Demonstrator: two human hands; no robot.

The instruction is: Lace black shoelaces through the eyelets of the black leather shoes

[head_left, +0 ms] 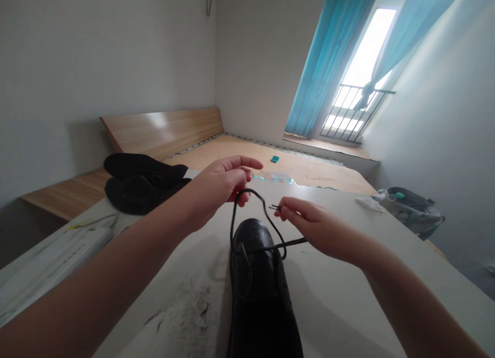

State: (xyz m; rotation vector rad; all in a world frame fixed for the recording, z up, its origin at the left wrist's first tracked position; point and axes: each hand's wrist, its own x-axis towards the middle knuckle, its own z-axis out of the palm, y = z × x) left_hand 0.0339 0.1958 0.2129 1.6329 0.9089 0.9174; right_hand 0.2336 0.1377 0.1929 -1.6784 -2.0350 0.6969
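Observation:
A black leather shoe (257,275) rests on the white tabletop, its toe pointing away from me. One black shoelace (266,208) rises from it in a standing loop, and a length crosses the front of the shoe toward the right. My left hand (228,180) hovers beyond the toe, index finger stretched and the others loosely bent, with the top of the loop passing by its lower fingertips; whether they touch is hard to see. To the right of the toe, my right hand (305,219) pinches the lace, and thin dark tips stick out past its fingers.
Black shoes or similar dark items (143,183) lie at the left, beyond a white marble-patterned box (58,275). A wooden bed board (325,175) stretches behind the table (348,296). At the right are a crumpled tissue (370,204) and a clear bag (413,214).

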